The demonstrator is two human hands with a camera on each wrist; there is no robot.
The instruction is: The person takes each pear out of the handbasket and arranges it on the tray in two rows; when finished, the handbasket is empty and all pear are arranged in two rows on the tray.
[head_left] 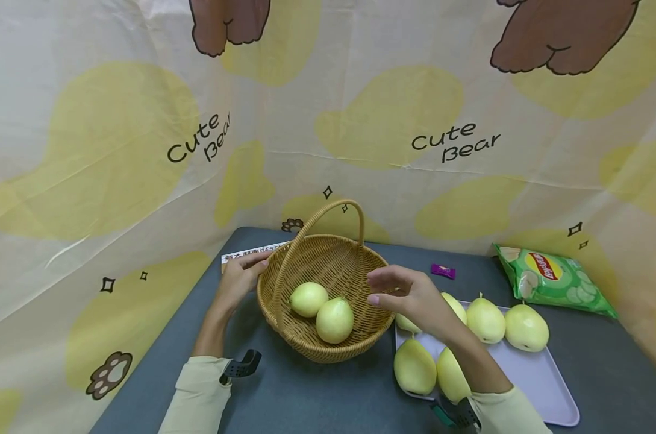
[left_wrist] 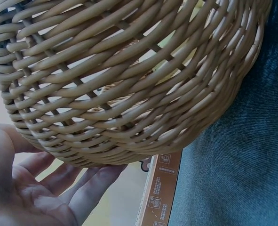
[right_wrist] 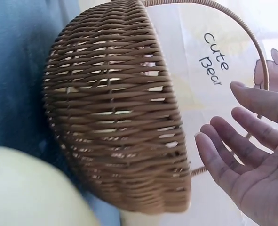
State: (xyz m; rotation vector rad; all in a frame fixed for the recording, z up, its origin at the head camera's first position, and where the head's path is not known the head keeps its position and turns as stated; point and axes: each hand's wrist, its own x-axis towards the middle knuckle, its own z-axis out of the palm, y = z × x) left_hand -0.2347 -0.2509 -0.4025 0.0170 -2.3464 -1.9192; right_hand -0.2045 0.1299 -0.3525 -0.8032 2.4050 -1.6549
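A wicker basket (head_left: 328, 352) with an arched handle stands on the dark table, with two pale yellow-green pears inside: one pear (head_left: 308, 299) lies to the left of the other pear (head_left: 335, 320). Beside the basket's left rim is my left hand (head_left: 240, 278); its relaxed fingers (left_wrist: 97, 186) lie right against the outer weave and are partly hidden by it in the left wrist view. Just over the right rim hovers my right hand (head_left: 409, 295), fingers gently bent and nothing in them. In the right wrist view, that palm (right_wrist: 256, 183) faces the handle side, apart from the wicker wall.
Several pears, such as one front pear (head_left: 414, 366), rest on a pale lilac tray (head_left: 544, 386) beneath my right forearm. Farther back are a purple-wrapped candy (head_left: 443, 271) and a green chip bag (head_left: 558, 280). A printed box (head_left: 246, 252) lies behind my left hand, near the curtain.
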